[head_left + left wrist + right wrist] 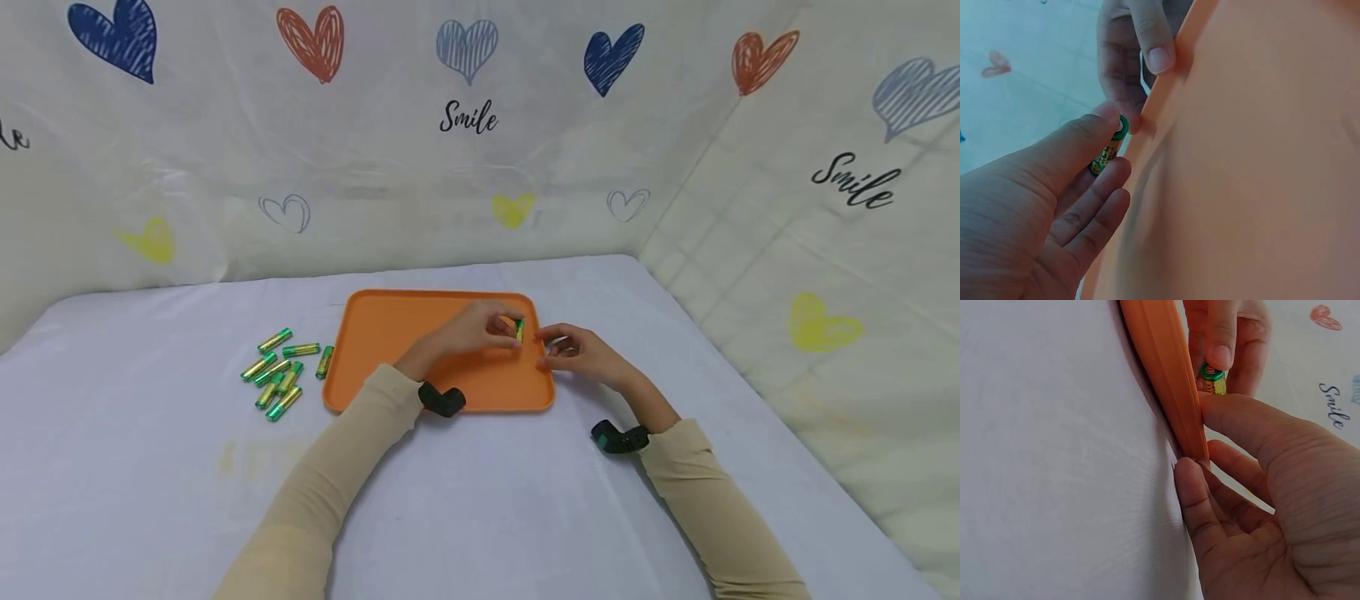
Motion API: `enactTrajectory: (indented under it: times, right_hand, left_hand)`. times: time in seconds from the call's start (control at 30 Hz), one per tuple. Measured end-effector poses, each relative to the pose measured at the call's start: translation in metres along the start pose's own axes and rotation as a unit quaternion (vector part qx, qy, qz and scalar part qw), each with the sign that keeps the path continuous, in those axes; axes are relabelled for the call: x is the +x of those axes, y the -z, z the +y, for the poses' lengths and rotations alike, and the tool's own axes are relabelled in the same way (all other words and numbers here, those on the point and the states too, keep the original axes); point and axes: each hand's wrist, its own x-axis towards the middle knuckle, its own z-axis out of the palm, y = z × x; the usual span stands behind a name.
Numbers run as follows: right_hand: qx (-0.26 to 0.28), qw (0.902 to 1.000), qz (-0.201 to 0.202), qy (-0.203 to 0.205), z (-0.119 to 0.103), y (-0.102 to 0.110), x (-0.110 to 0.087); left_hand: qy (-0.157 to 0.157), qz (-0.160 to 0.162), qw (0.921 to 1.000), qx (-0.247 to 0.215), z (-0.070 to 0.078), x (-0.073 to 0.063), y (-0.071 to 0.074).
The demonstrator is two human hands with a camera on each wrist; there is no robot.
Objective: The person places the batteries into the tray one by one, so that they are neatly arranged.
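Seemingly little was done: right of centre, the left hand (474,330) pinched one green-and-gold battery (519,332) over the orange tray (405,329), the right hand (587,357) gripped its rim; loose batteries (290,377) lay outside, centre-left.

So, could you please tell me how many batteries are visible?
9: one battery in the left hand, another battery just left of the orange tray, seven clustered batteries farther left on the cloth; some may be hidden.

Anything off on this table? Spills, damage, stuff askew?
Faint yellowish marks on the white tablecloth, nearer the camera than the loose green-and-gold batteries: odd against plain cloth, cause unclear. The batteries lie at mixed angles left of the orange tray; no damage shows.
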Motion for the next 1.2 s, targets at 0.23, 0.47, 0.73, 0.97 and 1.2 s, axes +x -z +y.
enactTrajectory:
  times: [0.23, 0.47, 0.73, 0.97, 1.2]
  right_hand:
    - [0.004, 1.0000, 0.000, -0.001, 0.004, 0.001, -0.002]
    - [0.007, 1.0000, -0.005, 0.003, 0.004, -0.002, 0.002]
    - [0.007, 1.0000, 0.001, 0.000, 0.005, 0.001, 0.001]
    - [0.011, 0.9999, 0.003, 0.005, 0.004, 0.002, 0.000]
    - [0.020, 0.9998, -0.002, 0.005, 0.005, 0.002, 0.001]
  left_hand:
    - [0.017, -0.008, 0.9998, 0.000, 0.001, 0.006, -0.008]
    - [0.028, -0.011, 0.9996, -0.001, 0.003, 0.008, -0.011]
    - [0.014, -0.016, 0.9995, 0.023, 0.006, 0.015, -0.015]
    - [0.012, -0.021, 0.9995, 0.022, 0.005, 0.019, -0.018]
    - [0.032, -0.026, 0.9991, 0.010, 0.007, 0.020, -0.020]
